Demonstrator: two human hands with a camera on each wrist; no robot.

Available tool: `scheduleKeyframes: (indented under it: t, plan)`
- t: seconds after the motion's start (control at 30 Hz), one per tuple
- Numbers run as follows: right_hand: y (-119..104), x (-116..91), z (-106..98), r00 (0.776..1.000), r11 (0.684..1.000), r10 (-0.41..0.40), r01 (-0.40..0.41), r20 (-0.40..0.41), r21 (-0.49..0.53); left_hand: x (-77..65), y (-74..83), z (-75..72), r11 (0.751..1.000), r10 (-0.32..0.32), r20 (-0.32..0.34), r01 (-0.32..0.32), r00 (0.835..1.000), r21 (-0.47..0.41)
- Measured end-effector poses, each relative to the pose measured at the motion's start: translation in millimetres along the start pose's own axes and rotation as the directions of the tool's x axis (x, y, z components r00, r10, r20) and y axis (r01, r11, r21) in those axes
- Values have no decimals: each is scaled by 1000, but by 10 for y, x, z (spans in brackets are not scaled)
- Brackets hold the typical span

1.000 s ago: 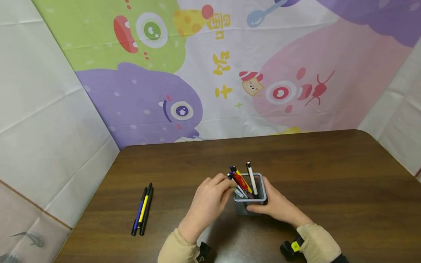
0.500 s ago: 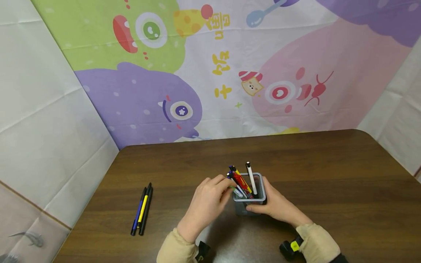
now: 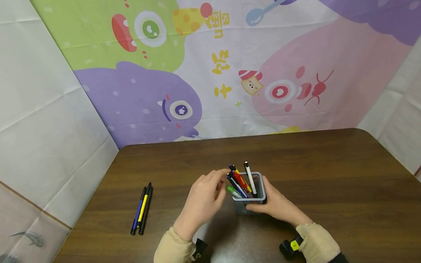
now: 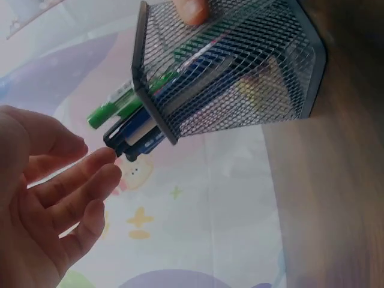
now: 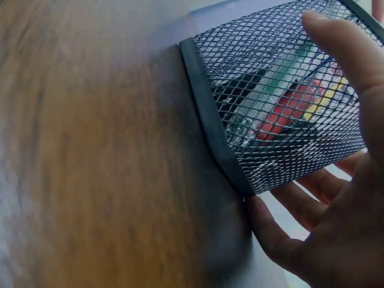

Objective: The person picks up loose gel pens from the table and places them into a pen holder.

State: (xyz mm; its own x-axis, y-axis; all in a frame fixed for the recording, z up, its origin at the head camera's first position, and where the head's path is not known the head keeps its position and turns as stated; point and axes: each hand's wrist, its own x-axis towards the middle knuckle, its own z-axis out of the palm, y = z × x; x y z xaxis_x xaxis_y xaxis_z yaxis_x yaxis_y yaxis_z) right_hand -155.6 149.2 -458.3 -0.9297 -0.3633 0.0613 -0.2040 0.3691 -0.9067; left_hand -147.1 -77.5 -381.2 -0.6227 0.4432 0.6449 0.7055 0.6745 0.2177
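Note:
A mesh pen holder [image 3: 241, 209] stands on the table with several pens leaning in it, among them a white pen [image 3: 250, 179], a red one [image 3: 241, 181] and a green-capped pen [image 3: 232, 190]. My right hand [image 3: 279, 204] grips the holder's right side, its thumb lying across the mesh in the right wrist view. Just left of the pen tops hovers my left hand [image 3: 204, 201], fingers loosely bent and nothing in them. In the left wrist view its fingertips come close to a dark pen end [image 4: 123, 135], and the green cap [image 4: 103, 114] sticks out beside it.
On the left of the wooden table [image 3: 184, 160] three pens lie side by side: a blue pen [image 3: 139, 212], a yellow pen [image 3: 143, 210] and a black pen [image 3: 146, 208]. A cartoon-printed cloth [image 3: 227, 120] hangs behind the table.
My left hand has let go of the green-capped pen, which stays in the holder, and has drawn slightly left with its fingers spreading. The right hand still holds the pen holder.

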Motion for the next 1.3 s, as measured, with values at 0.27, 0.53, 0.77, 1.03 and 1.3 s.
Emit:
scheduleKeyframes:
  t: [0.27,0.53,0.77,1.03,1.3]
  plan:
    - [-6,-3,0,1000,1000,11,-11,-1,-17,-6,-143,-115,991,-126,-121,131,985,34]
    - [-10,2,-4,1000,1000,19,-19,-3,-21,-79,-416,-308,909,-407,-121,414,905,42]
    - [-31,-4,-8,1000,999,28,-28,-1,-20,-206,-708,-434,792,-583,-93,591,807,153]
    - [-28,-2,-6,1000,1000,25,-25,-4,-14,-381,-949,-467,661,-725,-36,709,688,245]
    - [-26,-6,-2,1000,1000,24,-24,-1,-9,-515,-1105,-535,624,-755,6,715,656,315]
